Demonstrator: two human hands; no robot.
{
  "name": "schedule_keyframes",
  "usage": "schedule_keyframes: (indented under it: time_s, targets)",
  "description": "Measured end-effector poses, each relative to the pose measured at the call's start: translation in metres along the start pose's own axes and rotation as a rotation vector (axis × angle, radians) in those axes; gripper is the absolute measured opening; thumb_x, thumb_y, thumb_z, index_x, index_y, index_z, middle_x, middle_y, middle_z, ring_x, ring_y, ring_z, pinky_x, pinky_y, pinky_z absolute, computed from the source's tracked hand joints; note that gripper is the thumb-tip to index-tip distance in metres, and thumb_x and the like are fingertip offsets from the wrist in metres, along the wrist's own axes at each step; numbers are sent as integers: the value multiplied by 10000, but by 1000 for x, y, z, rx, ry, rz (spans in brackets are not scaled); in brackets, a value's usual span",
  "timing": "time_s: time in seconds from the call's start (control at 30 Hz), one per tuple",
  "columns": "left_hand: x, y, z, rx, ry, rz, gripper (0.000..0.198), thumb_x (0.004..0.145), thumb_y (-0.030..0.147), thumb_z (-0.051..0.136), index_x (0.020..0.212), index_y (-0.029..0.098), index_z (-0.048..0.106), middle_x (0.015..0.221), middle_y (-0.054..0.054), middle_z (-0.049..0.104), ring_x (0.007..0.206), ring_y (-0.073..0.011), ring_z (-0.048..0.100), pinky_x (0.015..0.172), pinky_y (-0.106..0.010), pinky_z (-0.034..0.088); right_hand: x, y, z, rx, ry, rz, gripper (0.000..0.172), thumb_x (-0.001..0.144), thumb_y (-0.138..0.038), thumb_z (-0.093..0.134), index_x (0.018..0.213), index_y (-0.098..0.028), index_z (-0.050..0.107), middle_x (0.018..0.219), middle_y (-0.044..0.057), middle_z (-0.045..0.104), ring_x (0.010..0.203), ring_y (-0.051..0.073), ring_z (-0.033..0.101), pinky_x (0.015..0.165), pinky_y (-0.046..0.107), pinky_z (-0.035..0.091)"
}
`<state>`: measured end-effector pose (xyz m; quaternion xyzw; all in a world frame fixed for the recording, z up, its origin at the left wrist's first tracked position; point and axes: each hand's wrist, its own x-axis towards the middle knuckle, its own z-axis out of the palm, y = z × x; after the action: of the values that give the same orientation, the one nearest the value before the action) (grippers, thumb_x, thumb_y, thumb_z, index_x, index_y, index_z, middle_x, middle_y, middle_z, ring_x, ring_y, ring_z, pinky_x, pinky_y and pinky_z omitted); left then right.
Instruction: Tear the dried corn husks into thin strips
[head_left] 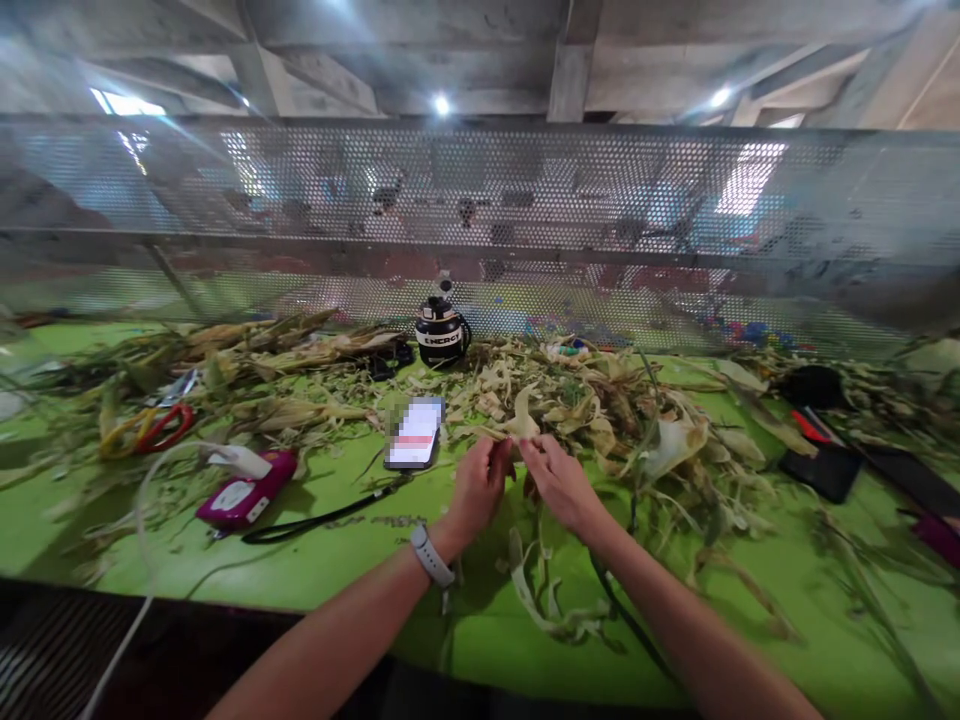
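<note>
Husks [600, 405] lie on the table [330, 560], the jug [441, 340] behind the phone [420, 430].

Glaring ceiling lights [442, 104], blurred edges

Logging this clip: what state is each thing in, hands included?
Left hand, fingers closed on a husk piece
Right hand, fingers closed on it too
Wristband, worn on left wrist
Phone, face up, screen lit
Purple power block, white plug in it
Black jug, upright
Red-handled tool, lying down; open or shut unclear
Ceiling light, on
</note>
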<state>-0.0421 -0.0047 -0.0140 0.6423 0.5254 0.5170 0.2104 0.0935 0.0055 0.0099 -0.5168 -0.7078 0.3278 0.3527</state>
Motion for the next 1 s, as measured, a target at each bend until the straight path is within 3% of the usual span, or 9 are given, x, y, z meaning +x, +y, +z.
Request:
schedule_keyframes:
  time_s: [0.17,0.27,0.37,0.53,0.67,0.8,0.9,1.0]
  targets:
    - [3,-1,0,-57,0,6,221,869,320,407,732,186,517,667,-4,538,624,-133,464,611,-270,383,2,6,3,234,13,-79,288,846,-423,469,1024,-201,516,701,-2,601,590,139,524,586,253,391]
    - [6,-1,-3,-131,66,-65,242,853,358,433,706,184,515,647,8,517,622,-125,459,616,-260,393,6,5,-4,427,-47,-60,410,791,-444,549,1116,-195,526,667,-23,556,539,109,464,514,223,357]
    - [9,0,-5,-194,81,-89,255,835,376,454,676,184,506,627,14,503,602,-122,445,602,-256,399,7,1,-10,557,-109,10,420,723,-490,613,1005,-180,596,546,-62,426,451,72,336,423,199,241]
    - [10,4,-7,-286,-32,-77,225,823,369,484,719,175,531,667,6,525,625,-121,460,614,-257,418,5,-2,-12,668,-164,97,378,676,-528,646,794,-176,577,485,-95,316,412,43,224,391,191,151]
    - [9,9,-10,-339,-49,-87,254,841,410,461,797,172,538,745,-23,575,709,-138,524,674,-277,449,5,-1,-11,707,-71,141,378,648,-529,671,732,-190,526,436,-115,293,377,39,194,374,192,127]
    - [8,9,-11,-286,-109,-60,345,742,381,631,987,163,525,813,-30,593,741,-143,562,666,-268,464,7,-1,-14,782,26,156,379,625,-512,695,736,-196,516,421,-127,280,363,35,180,365,190,136]
    - [8,5,-10,-164,-59,27,408,747,335,642,1086,171,485,852,-36,594,730,-138,568,626,-254,460,7,-1,-15,841,64,176,387,602,-497,716,718,-197,500,419,-130,287,357,29,186,356,181,144]
    - [8,1,-10,27,61,243,256,777,284,617,1003,193,536,983,-71,591,901,-179,564,735,-303,460,8,1,-14,898,82,208,396,600,-497,720,701,-197,483,410,-134,289,349,24,187,344,164,155]
